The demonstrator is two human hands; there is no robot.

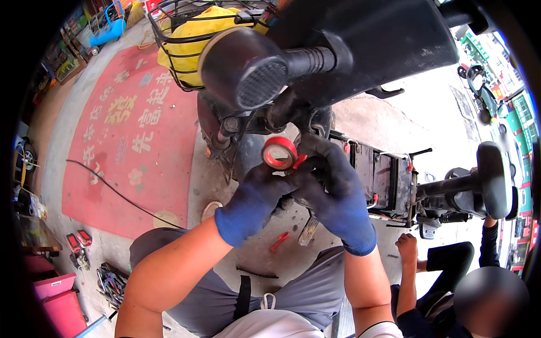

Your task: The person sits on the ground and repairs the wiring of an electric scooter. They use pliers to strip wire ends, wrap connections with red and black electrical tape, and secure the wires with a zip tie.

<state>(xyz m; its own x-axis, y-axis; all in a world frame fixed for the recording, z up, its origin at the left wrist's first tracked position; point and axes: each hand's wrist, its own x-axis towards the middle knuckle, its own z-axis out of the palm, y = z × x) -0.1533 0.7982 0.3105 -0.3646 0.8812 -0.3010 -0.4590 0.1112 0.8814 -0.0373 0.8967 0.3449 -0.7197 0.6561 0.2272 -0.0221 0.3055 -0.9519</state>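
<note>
A roll of red tape (279, 152) stands up at the fingertips of my left hand (253, 194), which is closed in a blue glove with dark palm and fingers. Beside the roll, a short red tape piece (300, 161) shows at the bent fingers of my right hand (337, 188), gloved alike and closed. Both hands meet in front of a vehicle's black frame, and the spot between their fingertips is partly hidden. Just above hangs a round black part (245, 67) with a textured face. Below the hands, a small red tool-like item (279, 241) lies on the ground.
A wire basket (179, 53) holds a yellow cloth or bag. Black batteries (382, 174) sit in the vehicle's frame at right. A co-worker (445, 298) is at lower right. A red mat (121, 146), red-and-black tools (79, 241) and pink bins (59, 287) are at left.
</note>
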